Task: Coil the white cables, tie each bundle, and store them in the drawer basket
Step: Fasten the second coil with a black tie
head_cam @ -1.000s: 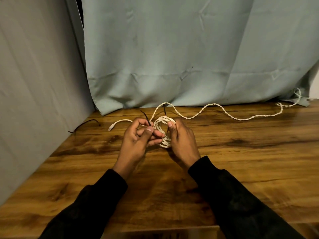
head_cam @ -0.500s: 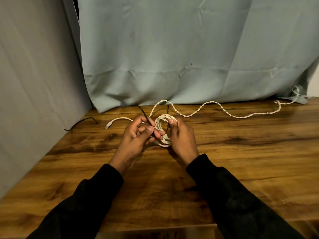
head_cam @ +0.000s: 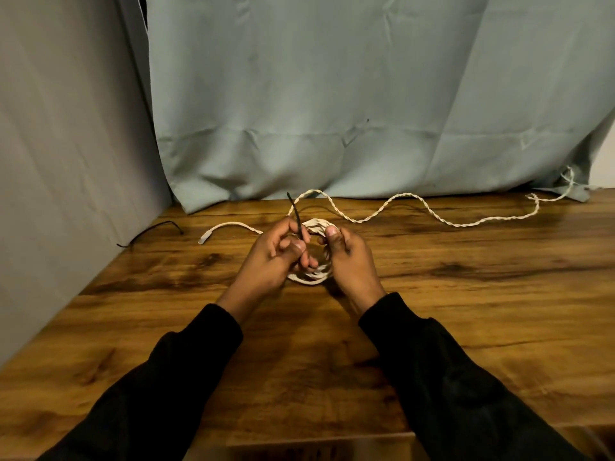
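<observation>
- Left hand (head_cam: 278, 251) pinches a black tie (head_cam: 297, 217) beside the cable coil (head_cam: 314, 251).
- Right hand (head_cam: 349, 257) grips the coil — near the table's (head_cam: 466, 311) back edge.
- Loose cable (head_cam: 416, 207) trails toward the back right corner.

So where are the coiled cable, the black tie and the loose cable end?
coil (head_cam: 311, 277), head view, near loops below the hands
black tie (head_cam: 294, 207), head view, upright strip above the left fingers
cable end (head_cam: 203, 240), head view, white plug on the table
</observation>
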